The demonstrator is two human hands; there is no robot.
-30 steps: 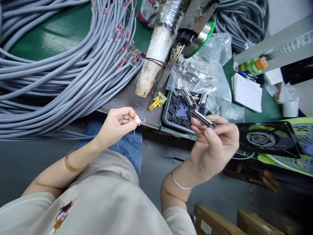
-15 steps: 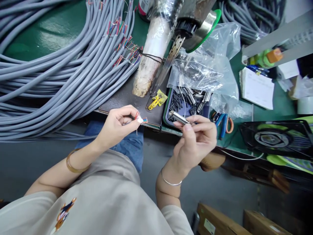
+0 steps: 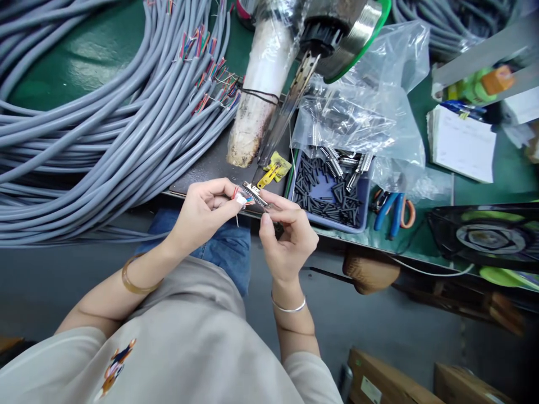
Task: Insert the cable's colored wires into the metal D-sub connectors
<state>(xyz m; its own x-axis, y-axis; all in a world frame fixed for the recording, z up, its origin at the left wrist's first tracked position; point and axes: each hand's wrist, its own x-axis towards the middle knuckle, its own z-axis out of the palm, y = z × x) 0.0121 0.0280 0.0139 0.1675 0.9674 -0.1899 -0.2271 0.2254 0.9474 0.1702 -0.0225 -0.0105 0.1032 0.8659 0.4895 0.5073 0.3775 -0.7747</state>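
Pinched in my left hand [image 3: 210,210] is a cable end with a white wrap and thin coloured wires [image 3: 251,201] pointing right. My right hand [image 3: 288,233] grips the lower right end of a metal multi-pin connector [image 3: 253,193] between thumb and fingers. The connector lies right beside the wire tips; whether they touch is too small to tell. Behind the hands, a yellow clip [image 3: 268,175] rests under the metal tip of a tool. To the right, a blue tray [image 3: 365,216] holds short black tubes and several similar connectors.
Bundled grey cables [image 3: 105,140] cover the left of the table. A plastic-wrapped cylinder [image 3: 261,84], solder spool [image 3: 357,45] and clear bag [image 3: 362,112] stand behind. Blue-handled pliers [image 3: 394,216], a notepad [image 3: 461,143] and black fan [image 3: 488,233] lie right.
My right hand has moved left from over the tray, bringing the connector to the wires in my left hand. More of the tray shows. The view has shifted slightly.
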